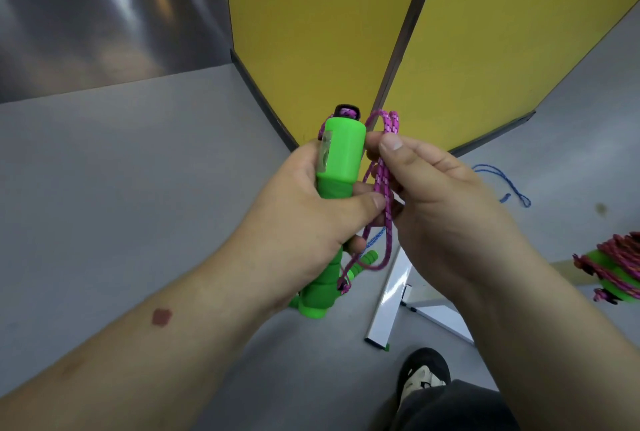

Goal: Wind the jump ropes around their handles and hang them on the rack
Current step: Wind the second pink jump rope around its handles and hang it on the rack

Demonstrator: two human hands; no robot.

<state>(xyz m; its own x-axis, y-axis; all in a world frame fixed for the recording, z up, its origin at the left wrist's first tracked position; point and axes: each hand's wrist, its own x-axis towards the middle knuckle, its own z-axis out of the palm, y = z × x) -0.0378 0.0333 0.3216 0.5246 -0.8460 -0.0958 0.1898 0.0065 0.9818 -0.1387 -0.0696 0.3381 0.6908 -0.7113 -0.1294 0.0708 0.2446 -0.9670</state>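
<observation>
My left hand [304, 219] grips the green handles [341, 157] of a jump rope, held upright in the middle of the view. A pink braided rope [382, 185] comes out of the handle's top and hangs in loops to its right. My right hand [440, 198] pinches those loops between thumb and fingers, close beside the handle. A second green handle end [367, 257] shows below my left hand. At the right edge hangs another green-handled rope [613, 268], wound with pink cord.
A blue rope [502, 181] lies on the grey floor by the yellow panels [311, 32]. The white rack base [391, 302] stands on the floor below my hands. My shoe [422, 375] is at the bottom edge.
</observation>
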